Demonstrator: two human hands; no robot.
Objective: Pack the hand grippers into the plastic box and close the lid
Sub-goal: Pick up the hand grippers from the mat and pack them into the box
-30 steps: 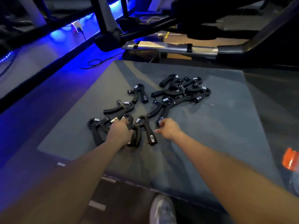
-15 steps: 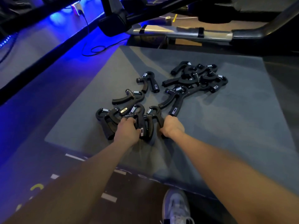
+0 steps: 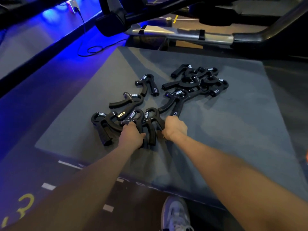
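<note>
Several black hand grippers with silver springs lie on a grey mat [image 3: 233,130]. A near cluster [image 3: 113,120] sits at the front left, a far pile [image 3: 198,79] at the back, and single ones between them [image 3: 148,85]. My left hand [image 3: 132,137] grips the handles of a gripper in the near cluster. My right hand [image 3: 174,127] is curled round a handle of the neighbouring gripper [image 3: 152,124]. No plastic box is in view.
Dark gym machine frames and a silver bar [image 3: 183,33] stand behind the mat. A cable [image 3: 90,49] lies on the blue-lit floor at the left. My grey shoe [image 3: 175,214] is on the floor below the mat's front edge.
My right hand has moved left and closed on a gripper handle. My left hand has stayed gripping the near cluster. The camera has shifted closer and downward.
</note>
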